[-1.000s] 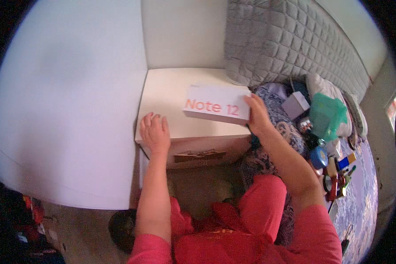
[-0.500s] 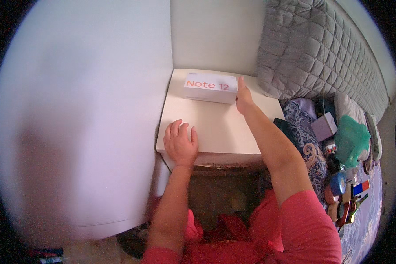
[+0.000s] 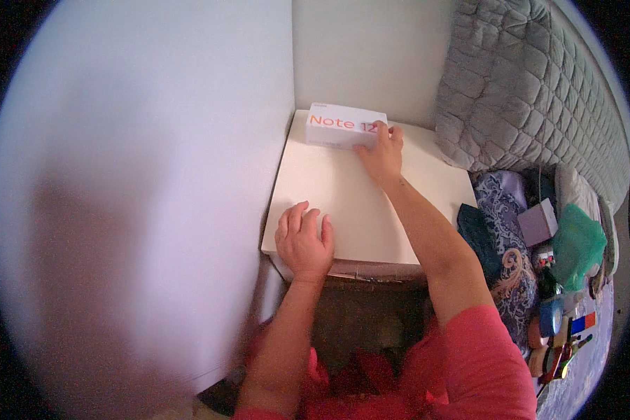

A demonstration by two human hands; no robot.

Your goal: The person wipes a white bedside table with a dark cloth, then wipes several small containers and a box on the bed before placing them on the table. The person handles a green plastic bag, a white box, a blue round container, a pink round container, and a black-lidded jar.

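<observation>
A white oblong phone box (image 3: 343,134) with orange lettering on top lies at the back left of a small cream-topped table (image 3: 343,203). My right hand (image 3: 383,155) is at the box's right end, its thumb against the front face and its fingers bent over the top corner. The fingers partly cover the lettering. Nearer me, my left hand (image 3: 305,241) lies on the tabletop by its left front edge, fingers apart and nothing in them.
A pale smooth panel (image 3: 217,140) rises along the table's left side, and a wall (image 3: 364,56) stands behind it. To the right are a grey quilted cushion (image 3: 511,84), patterned cloth (image 3: 504,231), a lilac box (image 3: 537,222), a green plastic bag (image 3: 579,245) and several small items.
The box has slid back toward the wall. My right hand has gone from lying flat against its right end to bending over its front right corner. The view has shifted slightly.
</observation>
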